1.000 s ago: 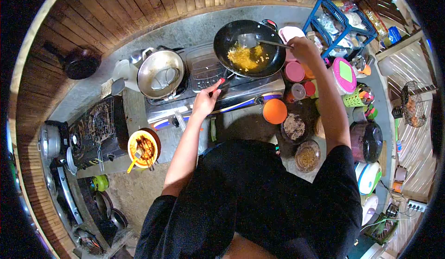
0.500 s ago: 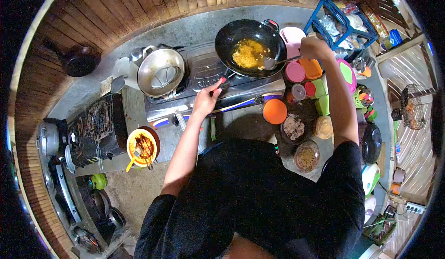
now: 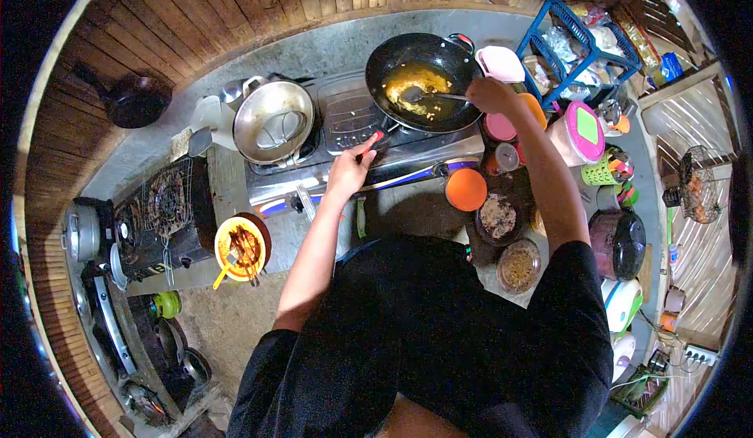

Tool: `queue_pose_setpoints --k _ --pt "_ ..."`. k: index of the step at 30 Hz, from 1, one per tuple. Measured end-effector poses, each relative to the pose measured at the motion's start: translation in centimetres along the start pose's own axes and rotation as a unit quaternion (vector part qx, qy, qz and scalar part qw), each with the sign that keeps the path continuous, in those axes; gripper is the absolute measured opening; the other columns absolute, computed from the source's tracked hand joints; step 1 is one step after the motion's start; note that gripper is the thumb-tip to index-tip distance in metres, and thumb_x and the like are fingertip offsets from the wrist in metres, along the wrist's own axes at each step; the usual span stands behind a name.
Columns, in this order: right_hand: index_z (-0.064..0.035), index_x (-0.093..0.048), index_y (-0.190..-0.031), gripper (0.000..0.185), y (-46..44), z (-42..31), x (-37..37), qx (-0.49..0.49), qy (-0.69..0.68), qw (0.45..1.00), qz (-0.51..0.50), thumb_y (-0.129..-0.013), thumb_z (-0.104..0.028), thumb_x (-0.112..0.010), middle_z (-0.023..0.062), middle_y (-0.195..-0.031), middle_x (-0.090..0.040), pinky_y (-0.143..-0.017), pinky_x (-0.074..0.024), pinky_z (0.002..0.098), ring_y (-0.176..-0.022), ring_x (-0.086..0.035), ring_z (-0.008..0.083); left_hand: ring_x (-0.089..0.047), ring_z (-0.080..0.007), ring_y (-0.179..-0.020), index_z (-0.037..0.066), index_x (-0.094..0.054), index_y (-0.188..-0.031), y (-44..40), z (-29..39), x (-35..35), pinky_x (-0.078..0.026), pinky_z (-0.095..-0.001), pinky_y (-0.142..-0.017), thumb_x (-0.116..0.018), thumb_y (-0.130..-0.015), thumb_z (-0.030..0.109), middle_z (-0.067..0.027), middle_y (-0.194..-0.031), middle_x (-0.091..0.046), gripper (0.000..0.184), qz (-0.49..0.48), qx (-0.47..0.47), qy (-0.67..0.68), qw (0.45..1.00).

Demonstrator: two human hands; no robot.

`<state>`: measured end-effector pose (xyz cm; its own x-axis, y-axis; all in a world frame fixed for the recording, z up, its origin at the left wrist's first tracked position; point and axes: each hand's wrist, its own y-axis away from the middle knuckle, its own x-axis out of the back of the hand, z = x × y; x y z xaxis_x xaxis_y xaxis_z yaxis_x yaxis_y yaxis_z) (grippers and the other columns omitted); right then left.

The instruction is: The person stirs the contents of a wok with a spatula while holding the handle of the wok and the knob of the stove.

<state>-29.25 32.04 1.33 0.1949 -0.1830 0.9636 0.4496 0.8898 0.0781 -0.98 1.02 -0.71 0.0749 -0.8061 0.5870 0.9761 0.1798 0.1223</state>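
A black wok [image 3: 400, 54] stands on the right side of the gas stove [image 3: 423, 149], with yellowish bits in oil [image 3: 414, 85] at its bottom. My left hand [image 3: 351, 170] is closed around the wok's red-tipped handle [image 3: 377, 137] at the near left. Over the wok's right rim, my right hand [image 3: 492, 97] grips the handle of a metal spatula [image 3: 447, 96], whose blade lies down among the bits. A metal pan [image 3: 249, 135] with a strainer-like round object inside sits on the left side of the stove.
An orange-yellow bowl [image 3: 222, 242] of dark sauce with a brush is at the left, beside a black grill stove [image 3: 166, 203]. Right of the stove are an orange lid [image 3: 466, 190], bowls of ground food [image 3: 519, 265], lidded tubs [image 3: 582, 132] and a blue rack [image 3: 541, 22].
My right hand has swung right, then back left and lower, moving the spatula blade through the bits to the wok's middle. My left hand stays on the handle.
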Motion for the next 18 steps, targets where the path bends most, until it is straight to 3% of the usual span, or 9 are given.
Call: queue_pose_setpoints --k 1,3,6,10,12,13,15,16,18 --pt "-0.0058 -0.068 -0.073 0.021 -0.3 -0.4 -0.7 0.000 0.001 1.000 0.001 -0.082 -0.020 -0.055 0.0172 -0.075 -0.067 -0.070 -0.0551 0.0464 -0.073 -0.068 0.0322 -0.061 -0.0300 -0.116 0.036 -0.056 -0.133 0.0 0.0 0.0 -0.048 -0.0354 -0.098 -0.061 -0.095 0.030 -0.0132 -0.126 -0.062 0.039 0.001 -0.001 -0.001 1.000" --pt "-0.0064 -0.065 -0.071 0.022 -0.9 -0.9 -1.5 -0.220 -0.115 0.969 -0.016 -0.084 -0.019 -0.053 0.0156 -0.067 -0.064 -0.068 -0.0554 0.0469 -0.070 -0.066 0.0328 -0.061 -0.0335 -0.113 0.037 -0.056 -0.133 0.1 -0.1 -0.1 -0.049 -0.0381 -0.096 -0.061 -0.094 0.030 -0.0125 -0.124 -0.063 0.040 0.006 -0.012 -0.005 1.000" --pt "-0.0061 -0.063 -0.070 0.022 -0.1 -0.6 -1.7 -0.155 -0.069 0.984 0.062 -0.085 -0.016 -0.050 0.0149 -0.063 -0.060 -0.064 -0.0544 0.0461 -0.066 -0.065 0.0334 -0.062 -0.0372 -0.108 0.037 -0.056 -0.133 0.0 -0.3 -0.1 -0.050 -0.0407 -0.092 -0.060 -0.094 0.030 -0.0127 -0.121 -0.064 0.040 0.011 -0.020 -0.007 1.000" --pt "-0.0092 -0.068 -0.084 0.020 1.8 0.9 1.5 -0.063 -0.125 0.990 0.024 -0.086 -0.024 -0.055 0.0125 -0.072 -0.068 -0.064 -0.0560 0.0446 -0.071 -0.070 0.0318 -0.064 -0.0375 -0.105 0.036 -0.057 -0.132 0.0 -0.5 -0.3 -0.052 -0.0401 -0.089 -0.061 -0.094 0.030 -0.0147 -0.118 -0.066 0.039 0.027 -0.038 -0.009 0.999" --pt "-0.0031 -0.058 -0.069 0.024 3.4 -0.7 7.2 -0.162 -0.359 0.918 -0.056 -0.083 -0.022 -0.054 0.0125 -0.063 -0.061 -0.056 -0.0499 0.0434 -0.061 -0.061 0.0311 -0.062 -0.0351 -0.110 0.035 -0.057 -0.133 0.0 -0.2 -0.2 -0.050 -0.0383 -0.093 -0.061 -0.094 0.029 -0.0148 -0.121 -0.064 0.039 0.017 -0.022 -0.004 1.000" --pt "-0.0031 -0.058 -0.069 0.024 4.0 0.5 5.1 -0.162 -0.359 0.917 -0.057 -0.083 -0.022 -0.054 0.0125 -0.063 -0.061 -0.056 -0.0499 0.0434 -0.061 -0.061 0.0311 -0.061 -0.0328 -0.114 0.034 -0.057 -0.133 0.0 0.0 -0.1 -0.049 -0.0365 -0.096 -0.061 -0.095 0.029 -0.0148 -0.124 -0.063 0.039 0.008 -0.006 0.000 1.000" --pt "0.0003 -0.056 -0.070 0.030 5.2 3.3 0.1 -0.200 -0.465 0.862 0.040 -0.084 -0.027 -0.058 0.0119 -0.059 -0.060 -0.057 -0.0499 0.0412 -0.058 -0.060 0.0303 -0.061 -0.0329 -0.114 0.034 -0.057 -0.133 0.2 0.4 0.2 -0.049 -0.0365 -0.096 -0.061 -0.095 0.028 -0.0149 -0.124 -0.063 0.039 0.009 -0.011 -0.002 1.000" --pt "0.0003 -0.056 -0.070 0.030 5.8 2.6 2.7 -0.200 -0.465 0.862 0.039 -0.084 -0.027 -0.058 0.0119 -0.059 -0.060 -0.057 -0.0499 0.0412 -0.058 -0.060 0.0303 -0.061 -0.0329 -0.114 0.034 -0.057 -0.133 0.3 0.5 0.2 -0.049 -0.0365 -0.096 -0.061 -0.095 0.028 -0.0150 -0.123 -0.063 0.039 0.010 -0.016 -0.004 1.000" --pt "0.0019 -0.060 -0.076 0.023 7.1 -0.1 11.5 -0.347 -0.518 0.780 -0.055 -0.081 -0.020 -0.065 0.0142 -0.068 -0.064 -0.061 -0.0511 0.0403 -0.064 -0.064 0.0312 -0.062 -0.0326 -0.114 0.034 -0.057 -0.133 0.2 0.4 0.1 -0.049 -0.0365 -0.096 -0.061 -0.095 0.028 -0.0149 -0.123 -0.063 0.039 0.009 -0.013 -0.005 1.000"
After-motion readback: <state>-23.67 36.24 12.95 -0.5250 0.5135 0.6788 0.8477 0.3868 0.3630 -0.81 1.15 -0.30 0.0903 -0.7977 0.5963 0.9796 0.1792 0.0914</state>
